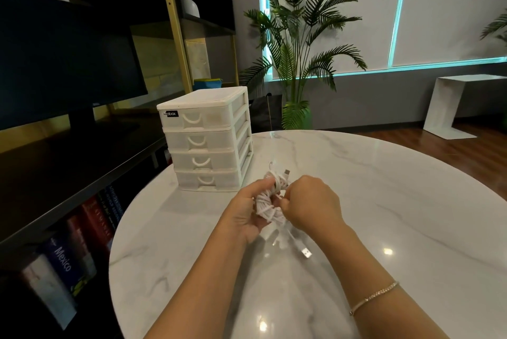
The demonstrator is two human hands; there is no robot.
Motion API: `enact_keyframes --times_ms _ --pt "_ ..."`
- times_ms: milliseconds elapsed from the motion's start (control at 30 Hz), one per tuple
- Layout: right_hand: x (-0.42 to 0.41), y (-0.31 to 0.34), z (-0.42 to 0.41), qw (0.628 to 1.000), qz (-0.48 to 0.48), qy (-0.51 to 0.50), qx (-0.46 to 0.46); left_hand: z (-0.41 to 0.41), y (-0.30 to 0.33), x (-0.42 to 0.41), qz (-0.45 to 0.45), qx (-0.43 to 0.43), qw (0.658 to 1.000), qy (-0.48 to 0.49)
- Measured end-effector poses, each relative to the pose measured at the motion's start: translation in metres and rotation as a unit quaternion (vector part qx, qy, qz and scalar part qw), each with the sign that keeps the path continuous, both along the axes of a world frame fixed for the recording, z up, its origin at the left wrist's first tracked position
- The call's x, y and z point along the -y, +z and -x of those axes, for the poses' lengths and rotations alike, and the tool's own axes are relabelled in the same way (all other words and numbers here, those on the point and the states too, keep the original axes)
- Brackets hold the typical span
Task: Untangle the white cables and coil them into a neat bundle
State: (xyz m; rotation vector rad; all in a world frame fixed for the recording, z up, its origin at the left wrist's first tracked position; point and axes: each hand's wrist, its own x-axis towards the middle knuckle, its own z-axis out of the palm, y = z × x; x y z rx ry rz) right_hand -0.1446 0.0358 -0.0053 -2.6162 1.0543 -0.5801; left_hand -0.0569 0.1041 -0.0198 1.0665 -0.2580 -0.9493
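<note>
A tangled clump of white cables hangs between both hands above the round marble table. My left hand cups the clump from the left, fingers curled round it. My right hand pinches strands on the clump's right side. Two small plugs stick out at the top of the clump. A loose end with a USB plug trails down below the hands, close to the tabletop.
A white four-drawer plastic organiser stands on the table's far left part. Left of the table are a dark shelf with books and a monitor. A potted palm stands behind the table.
</note>
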Motion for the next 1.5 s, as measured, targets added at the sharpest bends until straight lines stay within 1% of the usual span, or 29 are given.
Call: enact_keyframes --times_ms 67,133,233,333,433,500,600,700,767,900,967,1033,1133,1233,1300,1367,1433,1500 --pt "-0.003 0.001 0.002 0.999 0.01 0.005 0.039 -0.001 0.001 -0.002 -0.003 0.016 1.0 -0.02" --pt "-0.006 0.002 0.004 0.997 -0.006 0.024 0.075 -0.003 0.002 -0.003 0.015 0.035 0.998 -0.044" --pt "-0.003 0.003 0.005 0.988 -0.096 0.042 0.112 -0.008 0.002 -0.005 0.029 0.091 0.993 -0.066" --pt "0.002 0.006 0.01 0.969 -0.2 0.073 0.123 -0.01 0.001 -0.007 0.037 0.134 0.988 -0.066" --pt "0.007 0.012 0.019 0.936 -0.304 0.086 0.156 -0.008 0.003 -0.01 0.023 0.189 0.981 -0.043" --pt "0.01 0.014 0.022 0.926 -0.326 0.08 0.173 -0.009 0.002 -0.009 0.007 0.225 0.974 -0.015" --pt "0.013 0.018 0.025 0.908 -0.358 0.076 0.203 -0.013 0.0 -0.008 -0.004 0.241 0.97 0.019" --pt "0.016 0.022 0.031 0.88 -0.406 0.1 0.225 -0.017 -0.002 -0.01 -0.021 0.27 0.962 0.035" --pt "0.019 0.025 0.036 0.869 -0.42 0.112 0.237 -0.017 -0.003 -0.011 -0.036 0.293 0.954 0.042" --pt "0.029 0.027 0.047 0.846 -0.409 0.11 0.323 -0.019 -0.005 -0.011 -0.067 0.334 0.938 0.063" --pt "0.032 0.026 0.047 0.867 -0.358 0.09 0.334 -0.021 -0.006 -0.01 -0.074 0.344 0.933 0.069" --pt "0.035 0.021 0.042 0.889 -0.279 0.056 0.358 -0.021 -0.007 -0.01 -0.084 0.36 0.927 0.066" --pt "0.038 0.013 0.037 0.899 -0.191 0.007 0.394 -0.02 -0.008 -0.01 -0.098 0.377 0.92 0.042" --pt "0.041 0.012 0.042 0.905 -0.141 -0.028 0.4 -0.016 -0.006 -0.012 -0.1 0.384 0.918 -0.003" --pt "0.041 0.015 0.046 0.912 -0.109 -0.042 0.394 -0.014 -0.004 -0.012 -0.105 0.399 0.911 -0.012" --pt "0.041 0.018 0.047 0.92 -0.073 -0.061 0.381 -0.016 -0.005 -0.012 -0.118 0.428 0.896 0.013" --pt "0.04 0.019 0.046 0.922 -0.056 -0.082 0.374 -0.019 -0.005 -0.013 -0.138 0.465 0.873 0.043" --pt "0.039 0.019 0.042 0.926 -0.047 -0.097 0.362 -0.021 -0.003 -0.016 -0.143 0.493 0.857 0.044"
